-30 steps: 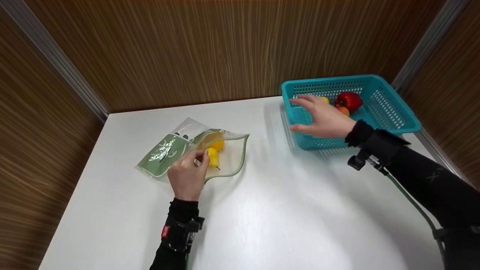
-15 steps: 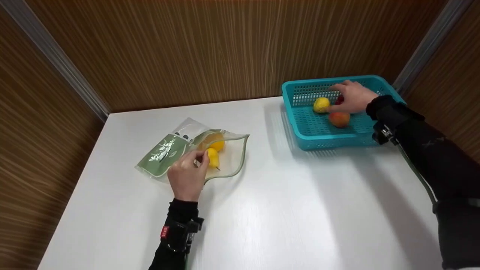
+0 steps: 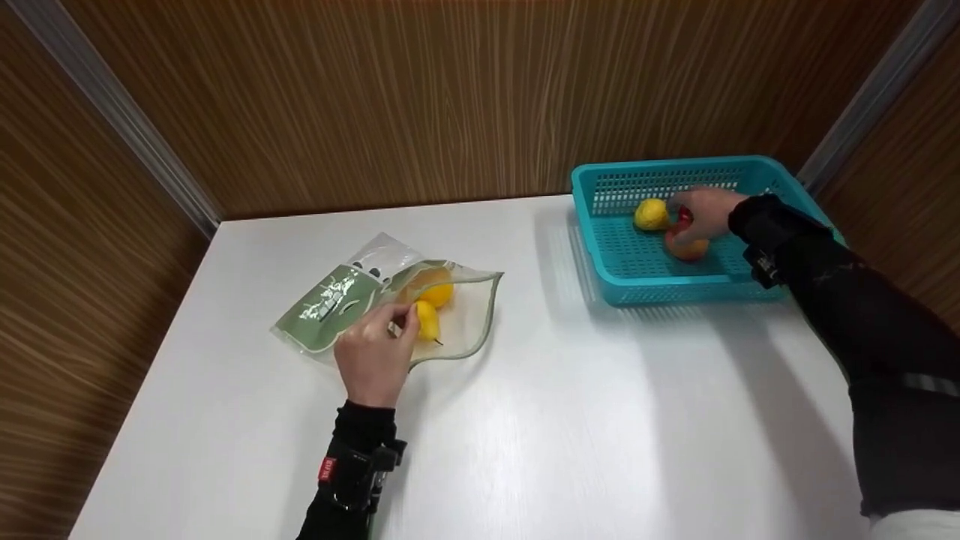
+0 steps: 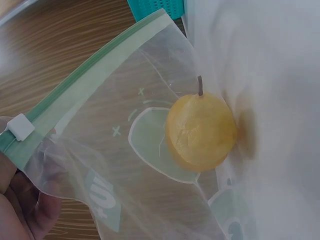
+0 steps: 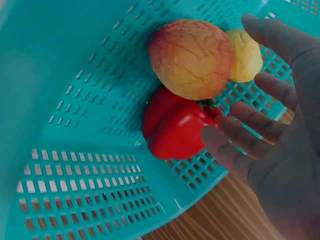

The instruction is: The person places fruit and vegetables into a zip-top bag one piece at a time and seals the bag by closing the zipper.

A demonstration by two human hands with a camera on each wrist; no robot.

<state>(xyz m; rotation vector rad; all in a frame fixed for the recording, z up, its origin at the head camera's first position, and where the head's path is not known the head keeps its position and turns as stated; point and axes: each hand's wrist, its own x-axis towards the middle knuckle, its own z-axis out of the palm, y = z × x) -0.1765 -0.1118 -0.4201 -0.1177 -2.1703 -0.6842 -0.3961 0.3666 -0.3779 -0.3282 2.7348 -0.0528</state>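
Between thumb and fingers, my left hand [image 3: 375,352] pinches the edge of a clear and green zip bag [image 3: 330,304] lying on the table. A yellow pear [image 3: 427,321] and an orange round fruit [image 3: 439,291] are inside, near the spread mouth. The left wrist view shows the bag's green zip strip with its white slider [image 4: 20,127] at the fingers. My right hand [image 3: 709,211] reaches down into the blue-green basket [image 3: 697,285], fingers spread beside a red bell pepper [image 5: 175,131]. Next to the pepper lie a red-orange mango-like fruit [image 5: 192,60] and a lemon [image 5: 244,56].
The basket stands at the back right of the white table [image 3: 525,435], close to the wooden back wall [image 3: 390,105]. More wood panelling rises on the left and right sides. Between bag and basket is a stretch of bare tabletop.
My right hand has moved rightward from the basket's left side, then lower toward the pepper, uncovering the lemon. My left hand keeps its hold on the bag. The head view has shifted slightly.
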